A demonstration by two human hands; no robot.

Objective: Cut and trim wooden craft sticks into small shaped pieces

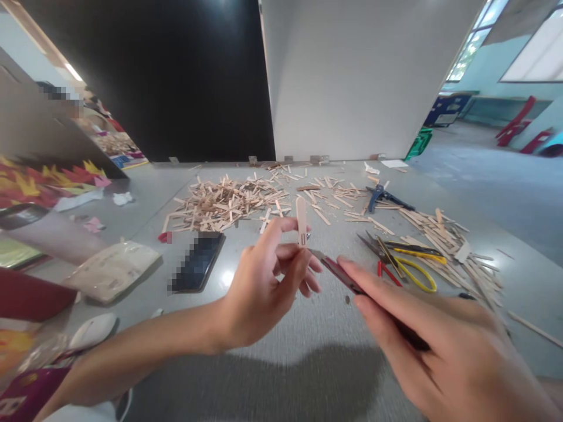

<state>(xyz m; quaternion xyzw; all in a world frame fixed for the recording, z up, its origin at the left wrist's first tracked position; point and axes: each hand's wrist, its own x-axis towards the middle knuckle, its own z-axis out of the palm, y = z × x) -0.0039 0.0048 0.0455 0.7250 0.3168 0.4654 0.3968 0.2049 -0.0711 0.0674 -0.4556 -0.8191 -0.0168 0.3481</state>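
Upright between the fingertips of my left hand is a flat wooden craft stick with a rounded top. A small rectangular mark or slot shows near its lower end. My right hand is wrapped round a dark red utility knife. The knife's blade tip is beside the stick's lower end, close to my left fingers; whether it touches the stick I cannot tell. Both hands are raised over the grey table.
A pile of wooden sticks lies behind my left hand, with more sticks at right. Scissors with yellow handles and dark blue pliers lie right. A phone and a plastic packet are left. Upright panels stand behind.
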